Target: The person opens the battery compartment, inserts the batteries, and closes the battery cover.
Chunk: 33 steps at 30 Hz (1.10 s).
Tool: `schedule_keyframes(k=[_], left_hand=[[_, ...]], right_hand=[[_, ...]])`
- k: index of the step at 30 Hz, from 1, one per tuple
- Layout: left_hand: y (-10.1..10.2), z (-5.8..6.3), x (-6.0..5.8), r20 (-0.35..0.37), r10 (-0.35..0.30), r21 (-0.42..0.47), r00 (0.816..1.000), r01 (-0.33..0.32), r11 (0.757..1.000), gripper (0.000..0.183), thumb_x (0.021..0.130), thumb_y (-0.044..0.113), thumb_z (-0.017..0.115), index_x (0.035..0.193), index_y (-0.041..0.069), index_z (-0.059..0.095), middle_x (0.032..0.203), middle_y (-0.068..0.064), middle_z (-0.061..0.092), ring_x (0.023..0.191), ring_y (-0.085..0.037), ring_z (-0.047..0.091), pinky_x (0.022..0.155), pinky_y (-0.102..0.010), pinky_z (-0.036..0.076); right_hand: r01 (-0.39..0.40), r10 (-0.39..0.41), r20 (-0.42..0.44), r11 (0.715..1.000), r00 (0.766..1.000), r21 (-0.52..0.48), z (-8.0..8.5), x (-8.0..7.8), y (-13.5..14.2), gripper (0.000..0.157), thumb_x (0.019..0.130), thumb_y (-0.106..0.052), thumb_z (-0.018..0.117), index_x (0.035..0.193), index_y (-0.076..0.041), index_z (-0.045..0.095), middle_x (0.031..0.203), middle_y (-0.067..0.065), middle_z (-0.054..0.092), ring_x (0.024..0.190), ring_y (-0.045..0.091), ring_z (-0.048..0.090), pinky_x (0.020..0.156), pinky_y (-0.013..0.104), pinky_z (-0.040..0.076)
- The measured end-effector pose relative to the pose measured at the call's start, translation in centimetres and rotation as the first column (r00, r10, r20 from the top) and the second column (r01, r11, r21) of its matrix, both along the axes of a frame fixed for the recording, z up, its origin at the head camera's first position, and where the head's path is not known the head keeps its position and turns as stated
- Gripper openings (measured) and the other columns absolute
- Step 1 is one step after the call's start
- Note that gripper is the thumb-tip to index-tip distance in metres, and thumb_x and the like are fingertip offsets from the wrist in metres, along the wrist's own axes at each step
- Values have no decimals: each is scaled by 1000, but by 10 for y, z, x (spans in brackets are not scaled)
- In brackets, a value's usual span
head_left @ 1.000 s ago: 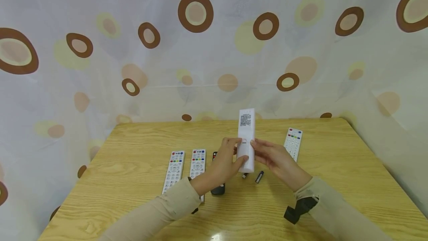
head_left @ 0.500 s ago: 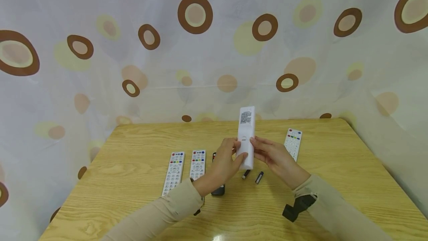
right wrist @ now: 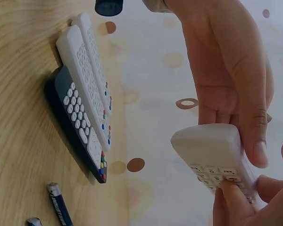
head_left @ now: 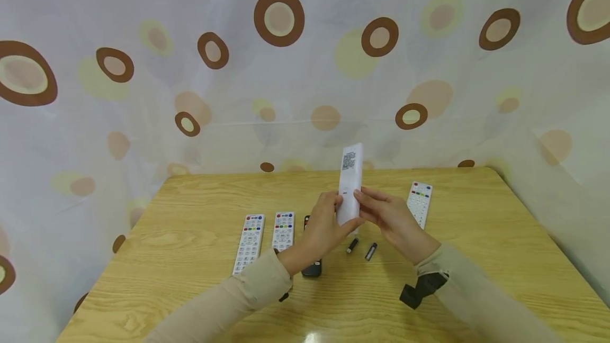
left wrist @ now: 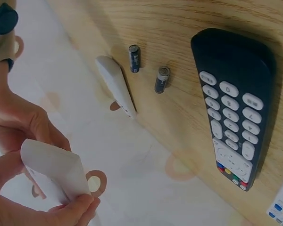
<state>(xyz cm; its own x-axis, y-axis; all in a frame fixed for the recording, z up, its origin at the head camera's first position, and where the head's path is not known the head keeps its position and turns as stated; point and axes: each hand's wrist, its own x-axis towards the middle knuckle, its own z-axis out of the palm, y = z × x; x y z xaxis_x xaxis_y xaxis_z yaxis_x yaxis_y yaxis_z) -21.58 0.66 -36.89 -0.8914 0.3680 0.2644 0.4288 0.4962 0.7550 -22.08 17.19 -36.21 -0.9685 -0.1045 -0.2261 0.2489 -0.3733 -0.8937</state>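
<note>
A white remote control (head_left: 351,173) is held up over the table, its back with a printed code square facing the head camera. My left hand (head_left: 324,229) grips its left side, the thumb across the lower end. From the right, my right hand (head_left: 393,221) pinches its edge with fingertips and thumb. In the right wrist view some number keys show on the underside of the remote control (right wrist: 210,146), where fingers touch them. Two small dark batteries, one (head_left: 352,245) beside the other (head_left: 371,251), lie on the table below the hands.
On the wooden table (head_left: 190,226), two white remotes (head_left: 249,242) (head_left: 284,229) lie at the left, beside a black remote (left wrist: 233,103) partly covered by the left arm. Another white remote (head_left: 419,202) lies at the right, behind the right hand. A patterned curtain (head_left: 305,68) hangs behind the table.
The held remote control has risen slightly and tilted, both hands moving up with it. My left thumb now lies across its lower end. More of the two batteries shows below.
</note>
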Motion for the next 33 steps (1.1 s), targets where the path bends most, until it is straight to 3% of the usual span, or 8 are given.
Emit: schedule_keyframes(k=[4,7,10,14,17,23,28,33], left_hand=[[2,3,-8,113,22,114,993,-35,993,44,86,17,74,115,-6,49,111,-20,55,97,-28,61,72,-28,55],[0,4,-14,239,17,202,971,-67,977,42,87,11,71,118,-4,46,116,-21,56,104,-32,61,77,-35,56],[-3,4,-18,376,4,257,926,-108,960,40,88,7,65,121,-3,45,118,-20,57,104,-31,60,80,-40,55],[-9,1,-22,528,-15,305,849,-173,937,35,92,6,59,123,-6,47,115,-21,60,101,-28,60,81,-39,54],[-13,-1,-23,608,-53,344,793,-202,917,35,96,7,54,126,-9,49,117,-21,60,103,-28,61,82,-35,53],[-20,-6,-16,675,-130,407,726,-219,887,39,100,8,47,132,-14,43,124,-24,54,113,-31,57,92,-38,50],[-22,-12,-10,705,-125,403,698,-248,881,41,101,8,47,134,-15,41,127,-24,53,116,-30,55,95,-38,48],[-24,-22,-4,676,-27,284,737,-227,931,43,97,9,57,133,-9,44,110,-18,59,95,-22,60,80,-34,52]], right_hand=[[-22,29,-60,994,998,107,5,0,0,57,94,-12,63,140,9,39,114,5,59,91,7,66,87,24,52],[-68,88,-103,980,991,187,6,0,-1,53,95,-11,62,139,9,41,129,12,55,95,6,64,92,28,50],[-121,165,-130,949,978,290,4,0,0,47,97,-9,57,139,7,43,141,18,47,103,9,61,98,33,47],[-152,205,-104,913,973,378,-2,-1,1,46,98,-6,53,141,6,41,141,25,42,112,18,57,101,38,44],[-164,198,-60,918,978,360,-6,1,0,48,98,-3,52,140,12,37,137,29,43,108,19,59,99,36,46],[-301,303,28,927,953,225,-17,13,0,48,98,3,46,138,22,27,128,32,51,103,17,62,97,36,48],[-341,338,47,926,940,164,-24,21,0,49,99,5,42,138,24,22,132,36,44,106,20,60,102,40,43],[-330,324,60,930,944,165,-31,24,2,46,97,7,41,136,26,24,127,33,49,103,19,59,99,39,45]])
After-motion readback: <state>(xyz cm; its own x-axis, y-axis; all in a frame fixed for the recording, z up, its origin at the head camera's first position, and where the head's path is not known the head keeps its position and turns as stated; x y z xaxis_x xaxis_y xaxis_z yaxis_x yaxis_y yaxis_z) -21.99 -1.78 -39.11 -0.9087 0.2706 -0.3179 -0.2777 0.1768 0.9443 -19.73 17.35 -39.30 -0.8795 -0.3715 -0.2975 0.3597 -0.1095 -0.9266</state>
